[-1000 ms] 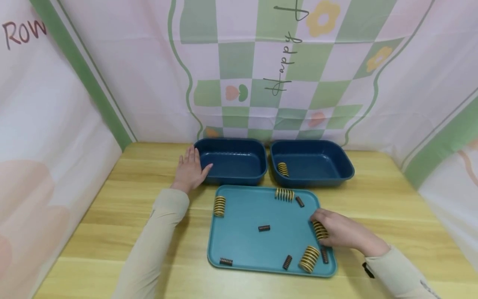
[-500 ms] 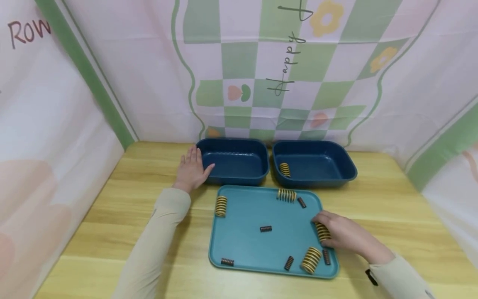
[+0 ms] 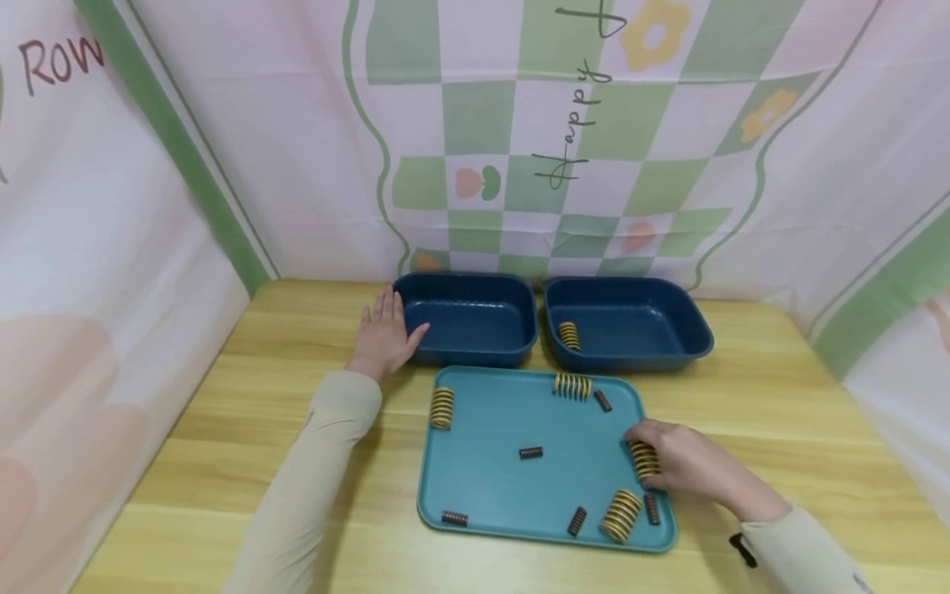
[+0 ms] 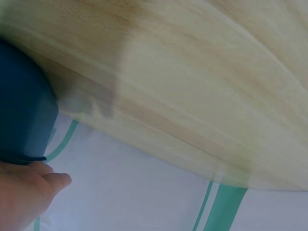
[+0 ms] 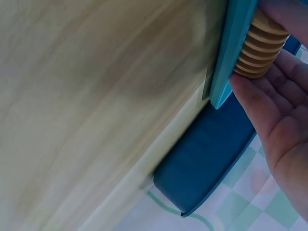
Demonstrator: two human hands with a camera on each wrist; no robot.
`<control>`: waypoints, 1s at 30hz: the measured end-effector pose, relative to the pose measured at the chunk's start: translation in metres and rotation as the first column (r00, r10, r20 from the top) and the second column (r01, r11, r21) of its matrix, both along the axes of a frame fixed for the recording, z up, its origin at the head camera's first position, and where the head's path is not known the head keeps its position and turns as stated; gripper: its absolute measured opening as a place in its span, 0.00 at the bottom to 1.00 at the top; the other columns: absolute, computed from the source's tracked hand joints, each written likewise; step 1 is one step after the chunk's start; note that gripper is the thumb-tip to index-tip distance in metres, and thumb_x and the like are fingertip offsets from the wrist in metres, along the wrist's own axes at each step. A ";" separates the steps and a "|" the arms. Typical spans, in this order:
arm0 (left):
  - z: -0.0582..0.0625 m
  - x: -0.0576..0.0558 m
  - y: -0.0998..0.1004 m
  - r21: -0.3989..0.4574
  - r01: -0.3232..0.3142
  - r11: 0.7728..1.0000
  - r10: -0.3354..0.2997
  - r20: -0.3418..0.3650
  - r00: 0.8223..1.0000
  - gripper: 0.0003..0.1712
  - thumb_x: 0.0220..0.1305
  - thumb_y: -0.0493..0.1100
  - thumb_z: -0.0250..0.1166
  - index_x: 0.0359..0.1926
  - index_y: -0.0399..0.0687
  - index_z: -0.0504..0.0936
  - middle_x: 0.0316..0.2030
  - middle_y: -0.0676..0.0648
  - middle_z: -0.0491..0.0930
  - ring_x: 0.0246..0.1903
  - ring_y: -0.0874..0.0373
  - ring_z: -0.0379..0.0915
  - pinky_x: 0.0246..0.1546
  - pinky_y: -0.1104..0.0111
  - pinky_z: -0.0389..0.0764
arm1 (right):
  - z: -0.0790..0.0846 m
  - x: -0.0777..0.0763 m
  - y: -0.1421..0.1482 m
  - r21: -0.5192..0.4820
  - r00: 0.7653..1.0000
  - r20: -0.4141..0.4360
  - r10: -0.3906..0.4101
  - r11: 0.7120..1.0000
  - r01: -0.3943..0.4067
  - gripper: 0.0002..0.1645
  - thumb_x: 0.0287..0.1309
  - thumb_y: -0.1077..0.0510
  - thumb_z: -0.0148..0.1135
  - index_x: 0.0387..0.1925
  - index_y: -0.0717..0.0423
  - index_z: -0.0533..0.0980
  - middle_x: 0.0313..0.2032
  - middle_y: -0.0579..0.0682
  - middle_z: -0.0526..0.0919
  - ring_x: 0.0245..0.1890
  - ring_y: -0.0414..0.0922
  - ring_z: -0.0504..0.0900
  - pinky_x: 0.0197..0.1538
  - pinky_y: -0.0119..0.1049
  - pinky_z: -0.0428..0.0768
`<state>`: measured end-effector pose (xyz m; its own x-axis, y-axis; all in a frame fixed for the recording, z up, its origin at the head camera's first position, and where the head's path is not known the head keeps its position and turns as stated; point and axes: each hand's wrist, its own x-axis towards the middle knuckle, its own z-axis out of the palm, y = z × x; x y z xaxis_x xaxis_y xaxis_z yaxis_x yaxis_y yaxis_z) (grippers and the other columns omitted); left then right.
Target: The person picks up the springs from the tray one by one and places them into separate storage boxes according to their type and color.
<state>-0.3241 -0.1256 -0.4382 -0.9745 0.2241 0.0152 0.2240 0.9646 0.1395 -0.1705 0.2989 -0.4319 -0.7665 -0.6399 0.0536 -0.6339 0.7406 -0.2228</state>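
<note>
My right hand [image 3: 693, 466] pinches a large yellow coil spring [image 3: 645, 460] by its two ends at the right edge of the teal tray [image 3: 490, 487]. In the right wrist view, the thumb and fingers span the spring's length [image 5: 261, 47], which lies along the tray wall [image 5: 234, 53]. My left hand [image 3: 383, 334] rests on the left end of the left dark blue bin [image 3: 475, 360], fingers straight and thumb over the rim. The left wrist view catches part of that hand [image 4: 26, 195] against the bin's side [image 4: 26, 106].
More yellow springs lie on the tray, one near its front right corner [image 3: 621, 516]. Several small dark springs are scattered there too, one in the middle [image 3: 530, 453]. The right blue bin [image 3: 631, 363] holds a yellow spring [image 3: 569, 336]. Printed cloth [image 3: 475, 124] hangs behind the bins.
The head view has shifted slightly, so the scene sits a little further right. Both hands keep their places, the right one still at the same yellow spring.
</note>
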 end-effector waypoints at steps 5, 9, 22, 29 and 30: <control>-0.001 -0.002 0.001 -0.007 0.001 1.000 -0.001 -0.002 1.000 0.48 0.72 0.66 0.35 0.72 0.29 0.42 0.73 0.33 0.38 0.72 0.43 0.32 0.68 0.49 0.42 | 0.002 0.000 -0.003 -0.007 1.000 0.004 0.015 1.000 -0.015 0.31 0.30 0.61 0.80 0.43 0.64 0.79 0.42 0.56 0.83 0.42 0.54 0.82 0.45 0.49 0.79; -0.001 -0.004 0.002 -0.015 0.008 1.000 -0.008 -0.011 1.000 0.48 0.72 0.66 0.34 0.72 0.29 0.42 0.73 0.33 0.39 0.72 0.43 0.33 0.68 0.49 0.43 | 0.005 -0.001 -0.010 -0.027 1.000 -0.005 0.025 0.999 -0.025 0.31 0.33 0.60 0.79 0.44 0.63 0.79 0.43 0.55 0.82 0.43 0.54 0.81 0.45 0.48 0.80; -0.001 -0.001 0.001 0.009 0.005 1.000 -0.005 0.000 1.000 0.48 0.72 0.65 0.35 0.72 0.28 0.41 0.72 0.32 0.37 0.72 0.42 0.32 0.68 0.49 0.42 | 0.022 -0.014 -0.062 -0.154 0.997 -0.035 0.067 0.985 -0.072 0.33 0.38 0.58 0.79 0.50 0.61 0.77 0.48 0.53 0.81 0.47 0.51 0.80 0.47 0.47 0.79; -0.002 0.000 0.000 0.021 0.003 1.000 -0.003 -0.003 1.000 0.48 0.72 0.65 0.36 0.72 0.27 0.41 0.72 0.32 0.37 0.72 0.42 0.32 0.68 0.49 0.42 | 0.027 -0.018 -0.084 -0.285 0.994 -0.094 0.056 0.955 -0.081 0.33 0.36 0.55 0.80 0.49 0.57 0.79 0.47 0.49 0.82 0.47 0.48 0.81 0.46 0.46 0.79; -0.001 0.000 0.000 0.024 0.002 1.000 -0.002 -0.003 1.000 0.48 0.72 0.65 0.36 0.72 0.27 0.41 0.72 0.32 0.37 0.72 0.42 0.31 0.68 0.48 0.42 | 0.028 -0.017 -0.087 -0.296 0.994 -0.098 0.053 0.952 -0.080 0.33 0.36 0.55 0.80 0.49 0.57 0.79 0.47 0.49 0.82 0.47 0.48 0.81 0.45 0.45 0.80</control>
